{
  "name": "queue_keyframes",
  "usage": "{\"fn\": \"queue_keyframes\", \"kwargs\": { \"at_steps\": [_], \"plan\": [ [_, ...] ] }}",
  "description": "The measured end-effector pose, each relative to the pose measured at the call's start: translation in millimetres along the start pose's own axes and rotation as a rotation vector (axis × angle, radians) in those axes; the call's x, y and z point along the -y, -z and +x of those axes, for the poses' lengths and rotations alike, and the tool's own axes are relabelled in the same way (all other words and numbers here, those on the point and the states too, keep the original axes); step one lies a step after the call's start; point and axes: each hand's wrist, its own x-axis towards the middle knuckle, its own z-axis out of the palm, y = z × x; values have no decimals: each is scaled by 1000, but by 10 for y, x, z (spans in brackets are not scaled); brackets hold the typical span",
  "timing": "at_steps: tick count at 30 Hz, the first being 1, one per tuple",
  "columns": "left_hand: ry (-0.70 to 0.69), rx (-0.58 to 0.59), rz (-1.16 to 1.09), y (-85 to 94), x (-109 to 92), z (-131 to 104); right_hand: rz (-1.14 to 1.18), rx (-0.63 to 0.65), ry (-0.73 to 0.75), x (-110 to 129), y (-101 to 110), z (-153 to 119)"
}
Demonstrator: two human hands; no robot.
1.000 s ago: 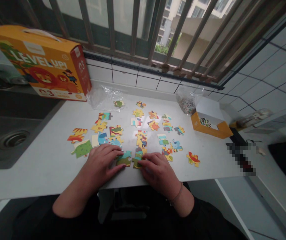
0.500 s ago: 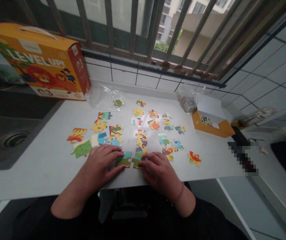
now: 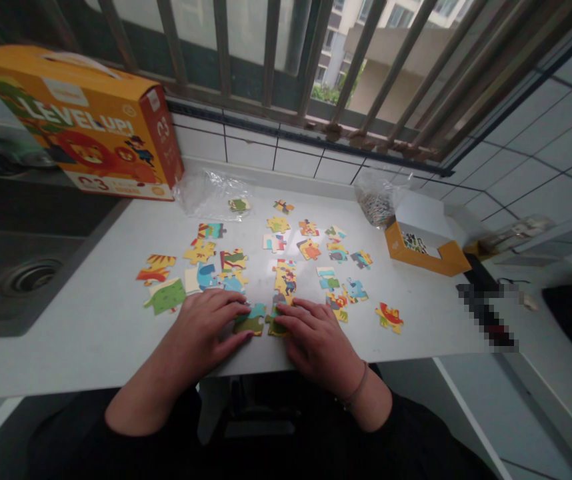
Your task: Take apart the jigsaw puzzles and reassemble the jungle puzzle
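Note:
My left hand [image 3: 211, 327] is closed on a green-and-blue puzzle piece [image 3: 252, 321], its thumb at the lower edge and fingertips over the top left. My right hand [image 3: 319, 337] has its fingers curled over another green-and-blue puzzle piece [image 3: 277, 323], which they partly cover. That piece stands at the bottom of an upright strip of joined puzzle pieces [image 3: 285, 277] with a small figure on it. A narrow gap separates the two lower pieces. Left of the strip lie a blue elephant piece [image 3: 206, 277] and a green piece [image 3: 166, 295].
Several loose puzzle pieces [image 3: 309, 249] spread across the white counter [image 3: 91, 353]. An orange box [image 3: 91, 133] and a clear plastic bag [image 3: 209, 193] stand at the back left, beside a sink [image 3: 36, 280]. Back right are a filled bag [image 3: 379, 203] and an open yellow box [image 3: 423, 257].
My right fingers have shifted slightly left and farther over the strip's lower pieces. My left hand keeps its hold. The whole view has moved very slightly.

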Motion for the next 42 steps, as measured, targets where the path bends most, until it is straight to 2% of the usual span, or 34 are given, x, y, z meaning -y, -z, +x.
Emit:
{"fn": "queue_keyframes", "kwargs": {
  "at_steps": [4, 11, 18, 26, 34, 42],
  "plan": [
    [3, -1, 0, 2, -8, 7, -2, -13, 33, -56, 19, 19],
    [23, 6, 11, -19, -129, 68, 44, 46, 126, -240, 114, 19],
    [20, 36, 20, -66, -261, 115, 49, 21, 118, -231, 110, -6],
    [18, 17, 25, -86, -246, 121, 109, -55, 119, -262, 71, 10],
    [25, -2, -33, -99, -193, 113, 108, -47, 112, -243, 114, 29],
    [13, 10, 5, -127, -253, 129, 113, -46, 109, -259, 92, 23]
  ]
}}
